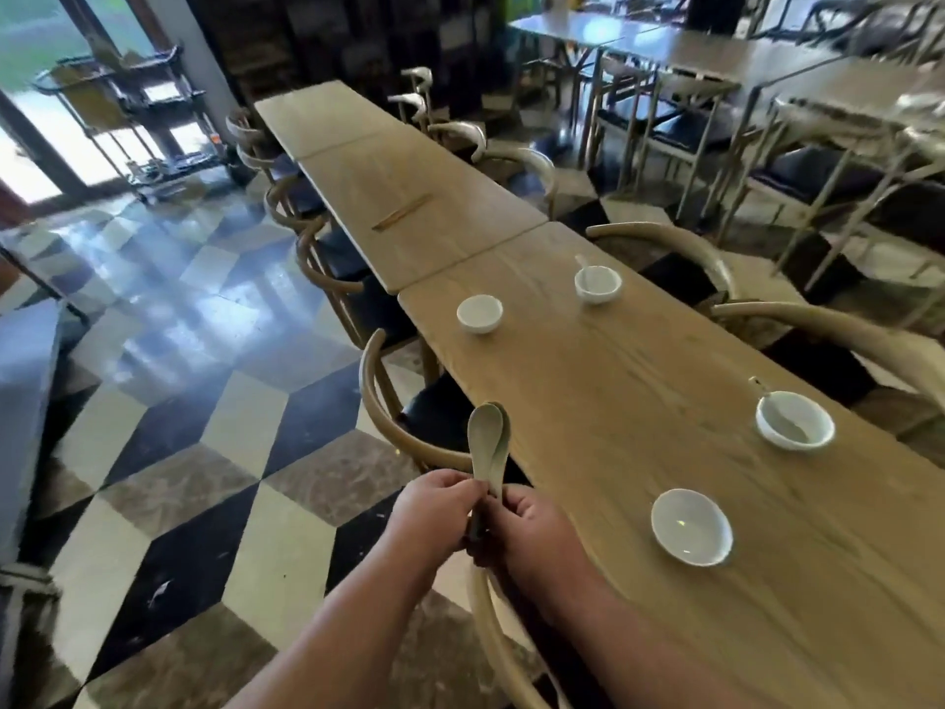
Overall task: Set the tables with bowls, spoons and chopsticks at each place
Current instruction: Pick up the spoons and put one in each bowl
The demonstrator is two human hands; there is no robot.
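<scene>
1. The stacked spoons (488,447) are pinched by the left hand (440,509) and right hand (532,529) together, left of the near empty bowl (690,527).
2. Spoon-laying is judged in hand; one must be separated for that bowl.

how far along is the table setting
Done: four bowls are out; the far right bowl and near right bowl hold spoons. In hand: left hand and right hand grip stacked spoons. Left: the far left bowl and near left bowl need spoons; the only chopsticks lie on the next table section, beside no bowl.
</scene>
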